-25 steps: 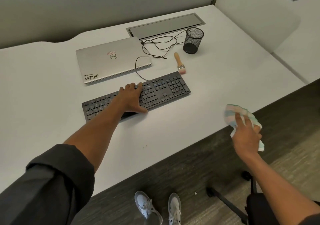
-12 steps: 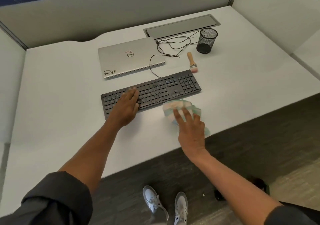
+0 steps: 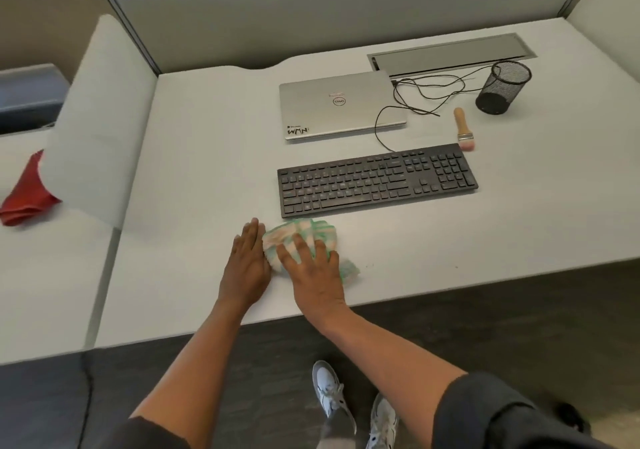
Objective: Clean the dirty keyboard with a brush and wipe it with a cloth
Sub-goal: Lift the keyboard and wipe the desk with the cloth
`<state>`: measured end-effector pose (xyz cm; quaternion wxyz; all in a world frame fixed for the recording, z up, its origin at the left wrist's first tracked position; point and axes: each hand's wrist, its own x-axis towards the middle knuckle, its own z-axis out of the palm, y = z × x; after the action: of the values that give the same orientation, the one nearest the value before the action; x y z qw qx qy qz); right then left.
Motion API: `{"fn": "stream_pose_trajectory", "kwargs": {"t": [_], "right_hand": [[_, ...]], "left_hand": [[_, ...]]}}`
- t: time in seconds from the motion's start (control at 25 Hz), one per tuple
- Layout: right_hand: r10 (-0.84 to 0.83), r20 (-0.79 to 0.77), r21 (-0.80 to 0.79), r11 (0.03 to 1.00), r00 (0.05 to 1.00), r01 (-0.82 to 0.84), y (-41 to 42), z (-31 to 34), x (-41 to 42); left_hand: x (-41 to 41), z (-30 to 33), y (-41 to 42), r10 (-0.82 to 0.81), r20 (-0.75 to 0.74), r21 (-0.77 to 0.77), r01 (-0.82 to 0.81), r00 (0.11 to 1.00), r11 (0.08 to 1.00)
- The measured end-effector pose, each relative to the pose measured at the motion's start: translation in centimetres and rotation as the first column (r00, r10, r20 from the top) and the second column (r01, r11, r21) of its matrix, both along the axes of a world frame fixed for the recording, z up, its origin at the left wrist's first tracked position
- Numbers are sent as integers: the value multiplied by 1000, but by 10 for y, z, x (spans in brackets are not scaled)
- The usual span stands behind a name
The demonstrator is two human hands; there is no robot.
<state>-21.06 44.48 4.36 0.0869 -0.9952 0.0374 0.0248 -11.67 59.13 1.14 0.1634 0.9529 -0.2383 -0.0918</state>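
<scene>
A black keyboard (image 3: 377, 180) lies flat on the white desk (image 3: 194, 157). Just in front of its left end sits a crumpled green-and-white cloth (image 3: 304, 234). My right hand (image 3: 311, 272) presses flat on top of the cloth with fingers spread. My left hand (image 3: 247, 265) lies flat on the desk, its edge against the cloth's left side. A small brush (image 3: 463, 129) with a wooden handle and pink bristles rests behind the keyboard's right end, untouched.
A closed silver laptop (image 3: 339, 109) sits behind the keyboard, with a black cable (image 3: 415, 102) looping to a desk hatch (image 3: 450, 54). A black mesh cup (image 3: 502, 86) stands far right. A red cloth (image 3: 26, 192) lies on the neighbouring desk at left, past a divider.
My left hand came off the keyboard and moved down beside the cloth. My right hand brought the cloth from beyond the desk edge onto the desk in front of the keyboard's left end.
</scene>
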Motion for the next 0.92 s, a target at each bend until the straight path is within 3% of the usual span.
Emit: {"fn": "stream_pose_trajectory", "kwargs": {"t": [0.24, 0.44, 0.68, 0.92], "right_hand": [[-14, -45, -40, 999, 999, 12, -2, -6, 5], [-209, 12, -98, 973, 978, 209, -86, -14, -31], [-539, 0, -231, 819, 842, 525, -228, -12, -108], [-725, -28, -215, 677, 689, 704, -279, -13, -141]], "left_hand": [[-5, -9, 6, 58, 33, 22, -58, 998, 998], [-7, -10, 4, 75, 52, 38, -77, 996, 996], [-7, -11, 3, 71, 47, 73, -74, 996, 995], [-10, -9, -9, 32, 20, 89, -33, 999, 995]]}}
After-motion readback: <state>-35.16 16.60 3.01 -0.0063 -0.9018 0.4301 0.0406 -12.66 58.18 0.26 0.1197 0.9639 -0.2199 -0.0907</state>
